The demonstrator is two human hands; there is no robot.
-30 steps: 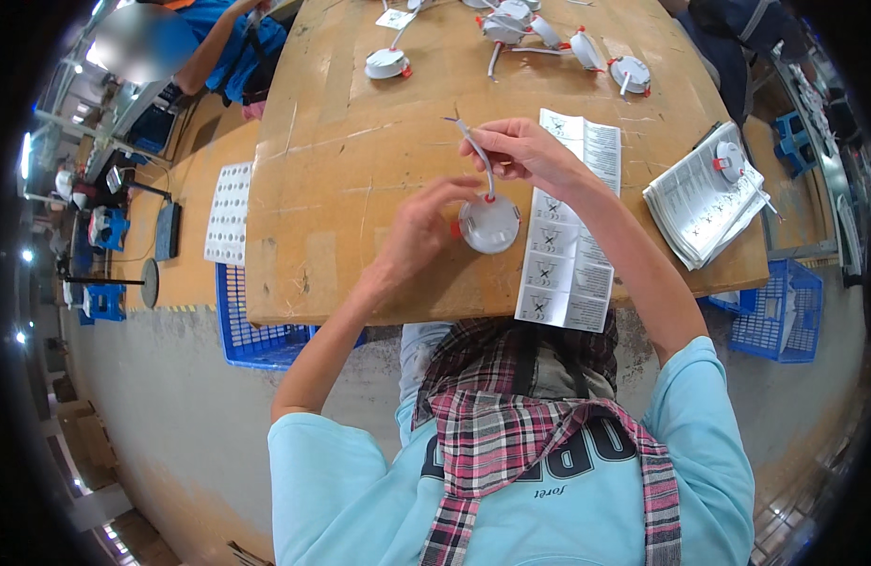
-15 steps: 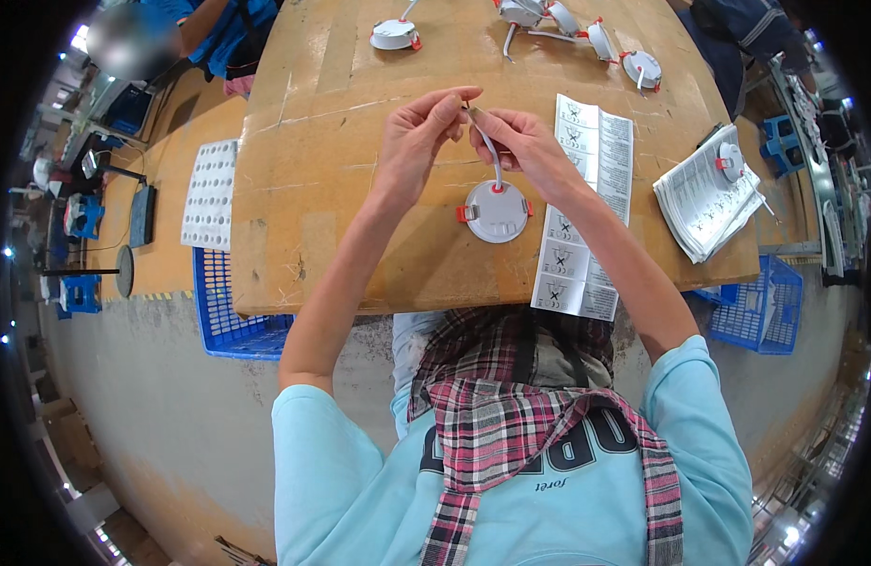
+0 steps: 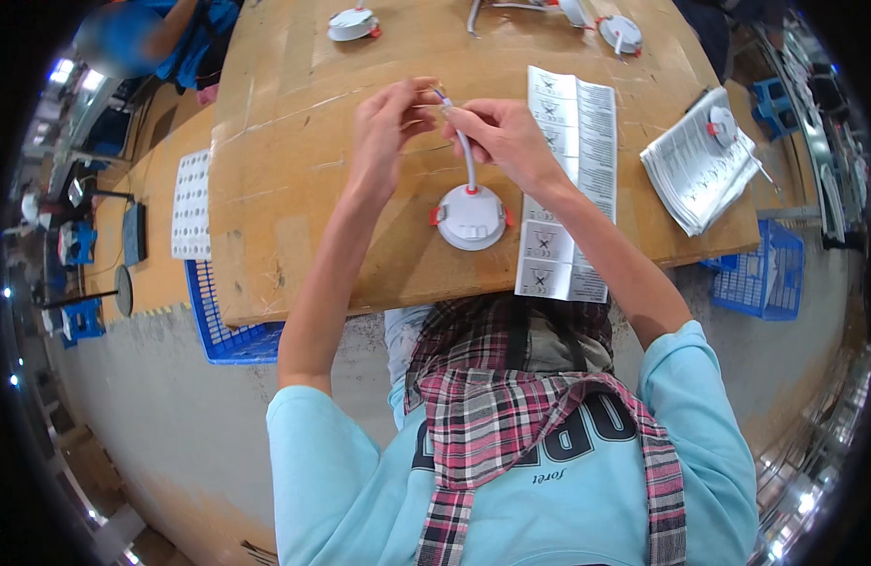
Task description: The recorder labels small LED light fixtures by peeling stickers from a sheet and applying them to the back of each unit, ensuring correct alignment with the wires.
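Note:
A round white downlight (image 3: 471, 223) with red spring clips lies on the table in front of me, its white cable (image 3: 469, 162) rising from its far side. My right hand (image 3: 503, 140) is closed in a pinch round the cable near its free end, where thin wire tips with a bluish one stick out. Just left of those tips is my left hand (image 3: 386, 130), its fingers parted and curved, with nothing visible in them. To the right, partly under my right forearm, lies a printed paper sheet (image 3: 596, 141) with fold lines.
Several more downlights (image 3: 349, 25) lie at the far side. A stack of printed leaflets (image 3: 681, 184) at the right bears another downlight (image 3: 721, 126). Blue baskets (image 3: 214, 325) stand below the table edge at both sides. A dotted white sheet (image 3: 191, 203) sits at left; a person (image 3: 195, 42) is beyond.
My left fingers have come off the cable end and spread. My right hand still pinches the cable. The view has shifted, so the table things appear lower left or higher.

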